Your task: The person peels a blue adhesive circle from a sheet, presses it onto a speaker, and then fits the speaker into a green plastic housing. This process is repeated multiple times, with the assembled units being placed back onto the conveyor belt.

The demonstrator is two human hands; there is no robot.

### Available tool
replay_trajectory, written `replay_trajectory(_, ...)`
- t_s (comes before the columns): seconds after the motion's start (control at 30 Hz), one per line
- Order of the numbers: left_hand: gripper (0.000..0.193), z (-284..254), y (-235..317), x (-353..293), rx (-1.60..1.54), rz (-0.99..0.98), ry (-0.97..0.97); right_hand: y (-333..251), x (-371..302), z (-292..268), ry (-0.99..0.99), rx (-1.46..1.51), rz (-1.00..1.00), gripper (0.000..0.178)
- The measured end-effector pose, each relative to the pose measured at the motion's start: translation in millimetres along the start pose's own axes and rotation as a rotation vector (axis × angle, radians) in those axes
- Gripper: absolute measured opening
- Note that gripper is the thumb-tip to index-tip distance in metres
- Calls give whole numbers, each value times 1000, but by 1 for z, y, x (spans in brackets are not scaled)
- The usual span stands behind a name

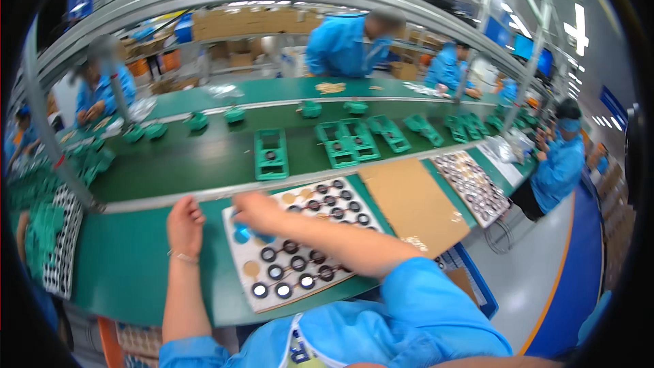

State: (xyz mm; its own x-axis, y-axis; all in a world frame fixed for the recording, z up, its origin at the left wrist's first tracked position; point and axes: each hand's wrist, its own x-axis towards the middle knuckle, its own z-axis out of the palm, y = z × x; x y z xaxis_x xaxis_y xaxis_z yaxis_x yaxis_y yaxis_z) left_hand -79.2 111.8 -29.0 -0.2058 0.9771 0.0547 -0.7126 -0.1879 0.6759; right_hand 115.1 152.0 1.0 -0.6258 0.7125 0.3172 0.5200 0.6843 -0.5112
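My left hand [185, 217] is raised over the green bench, left of a pale board [238, 269]. Its fingers are curled together; whatever they pinch, if anything, is too small to tell. My right forearm crosses the board, and my right hand [256, 212] is over its far left corner with the fingers bunched downward, slightly blurred. What lies between those fingers is hidden. Just below them are shiny blue discs [242, 234]. Rows of black rings with pale centres [274, 272] sit on the board, joined by thin reddish wires. A bare tan round spot [251, 269] shows near its left edge.
Beyond a metal rail, a conveyor [204, 157] carries green trays [271, 155]. To the right lie a cardboard sheet [409, 197] and another loaded board [470, 184]. Green parts [44, 232] are stacked at far left. Co-workers in blue [347, 44] stand around the line.
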Motion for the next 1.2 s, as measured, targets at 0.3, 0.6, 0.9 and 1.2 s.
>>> replay_trajectory(0.3, 12, 22, -6, -16, 381, 126, 53, 34, -13, -16, -111, -213, 62, 29)
replay_trajectory(0.6, 12, 22, -10, -14, 463, 133, 61, 41, -14, -33, -141, -92, 86, 23)
replay_trajectory(0.9, 11, 25, -12, -17, 627, 171, 55, 44, -25, -45, -143, -225, -5, 19)
replay_trajectory(1.2, 14, 26, -16, -10, 714, 188, 109, 47, -29, -54, 96, -72, 96, 20)
